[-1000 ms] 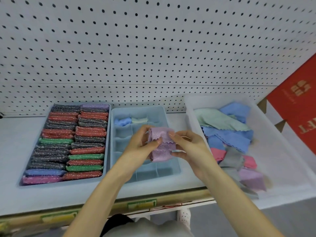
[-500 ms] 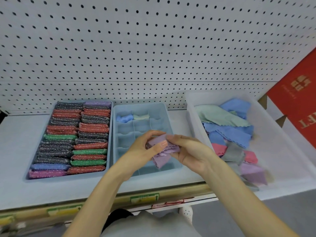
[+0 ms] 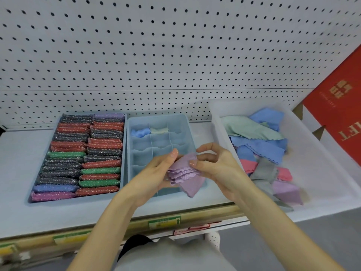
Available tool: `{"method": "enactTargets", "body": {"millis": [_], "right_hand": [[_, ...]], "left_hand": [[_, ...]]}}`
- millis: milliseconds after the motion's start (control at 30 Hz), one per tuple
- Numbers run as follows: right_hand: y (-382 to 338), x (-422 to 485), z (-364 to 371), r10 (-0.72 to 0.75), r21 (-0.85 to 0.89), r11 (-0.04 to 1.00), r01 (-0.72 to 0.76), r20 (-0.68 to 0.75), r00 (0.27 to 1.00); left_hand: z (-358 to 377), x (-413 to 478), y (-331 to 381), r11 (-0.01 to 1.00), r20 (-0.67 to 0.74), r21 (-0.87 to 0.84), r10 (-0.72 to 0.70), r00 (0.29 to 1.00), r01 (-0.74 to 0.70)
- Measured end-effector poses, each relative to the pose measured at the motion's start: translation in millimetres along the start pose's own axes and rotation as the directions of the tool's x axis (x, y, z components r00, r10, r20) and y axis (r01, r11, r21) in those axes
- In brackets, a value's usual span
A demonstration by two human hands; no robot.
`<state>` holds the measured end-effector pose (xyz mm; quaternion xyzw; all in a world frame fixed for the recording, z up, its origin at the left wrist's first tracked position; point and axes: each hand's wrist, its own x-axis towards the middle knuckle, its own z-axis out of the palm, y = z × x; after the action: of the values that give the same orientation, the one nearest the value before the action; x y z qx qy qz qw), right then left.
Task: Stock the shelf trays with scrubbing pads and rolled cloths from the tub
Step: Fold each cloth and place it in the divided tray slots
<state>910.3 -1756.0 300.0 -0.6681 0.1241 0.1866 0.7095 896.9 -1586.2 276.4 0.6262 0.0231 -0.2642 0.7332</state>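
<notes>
A white wall with holes (image 3: 175, 55) stands behind the shelf (image 3: 15, 173), and everything for the work is placed in one row on the shelf, so that both hands reach it without stepping. At the right is the big white tub (image 3: 322, 163), where the loose cloths (image 3: 259, 145) lie unfolded in a heap, blue, green, pink, grey and purple. A red box (image 3: 336, 114) leans beside the tub. At the left, the pad tray (image 3: 78, 199) looks already full: the scrubbing pads (image 3: 82, 153) stand on edge in two tight columns, probably to fit more of them. Between it and the tub is the divided tray (image 3: 156, 119), and most of its small compartments are not filled yet. The left hand (image 3: 154, 173) and the right hand (image 3: 218, 165) meet above the front of this tray, and both grasp the purple cloth (image 3: 185, 177). The left hand cups it from below, and the right thumb and fingers pinch its folded top, I think to roll it small enough for one compartment. One corner hangs loose underneath. In the back row, a blue roll (image 3: 139, 132) and a pale green roll (image 3: 159, 130) already sit side by side.
</notes>
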Motion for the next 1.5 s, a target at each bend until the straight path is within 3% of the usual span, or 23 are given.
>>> {"method": "enactTargets", "body": {"millis": [233,433,500,567,667,767,867,967,1100,1200,1300,1367,1500], "right_hand": [[1,-4,0,-0.121,-0.131,0.985,0.112,-0.062,0.991],[9,-3,-2,-0.349,-0.406,0.855,0.323,0.010,0.937],[15,0,-5,-0.355,-0.459,0.829,0.320,0.011,0.935],[18,2,-9,-0.265,-0.487,0.838,0.246,0.031,0.964],[19,1,-14,-0.073,-0.383,0.912,0.150,0.208,0.975],[20,0,-13,-0.126,-0.283,0.939,0.196,0.246,0.961],[24,2,-8,-0.208,-0.132,0.965,0.227,0.141,0.968],[24,0,-5,-0.252,-0.033,0.966,0.258,0.123,0.960],[17,-1,-11,-0.256,-0.064,0.959,0.276,0.224,0.940],[14,3,-18,-0.302,-0.061,0.946,0.319,0.197,0.933],[13,5,-20,-0.396,-0.017,0.915,0.402,0.139,0.907],[14,7,-19,-0.449,-0.028,0.889,0.456,0.132,0.884],[17,14,-19,-0.517,-0.095,0.834,0.544,0.209,0.830]], "left_hand": [[3,-1,2,0.995,-0.016,0.098,-0.029,0.999,0.030],[3,-3,0,0.989,0.006,0.135,-0.057,0.998,0.056],[2,-4,1,0.986,0.015,0.158,-0.058,0.998,0.055],[1,-5,2,0.982,0.023,0.182,-0.062,0.998,0.057],[-1,-7,8,0.973,0.031,0.220,-0.079,0.996,0.071],[-2,-5,12,0.967,-0.060,0.248,-0.043,0.997,0.057],[0,-5,10,0.995,-0.123,0.095,-0.011,0.992,0.023],[5,-5,5,1.000,-0.148,0.000,0.006,0.989,-0.006],[5,-2,11,0.986,-0.152,0.141,0.112,0.982,-0.090],[0,-2,16,0.977,-0.104,0.168,0.153,0.983,-0.134],[-4,-3,17,0.998,0.053,-0.043,0.042,0.998,-0.040],[-2,-5,20,0.995,0.149,-0.075,-0.051,0.987,0.063],[3,3,26,0.987,0.063,-0.101,-0.118,0.991,0.124]]}}
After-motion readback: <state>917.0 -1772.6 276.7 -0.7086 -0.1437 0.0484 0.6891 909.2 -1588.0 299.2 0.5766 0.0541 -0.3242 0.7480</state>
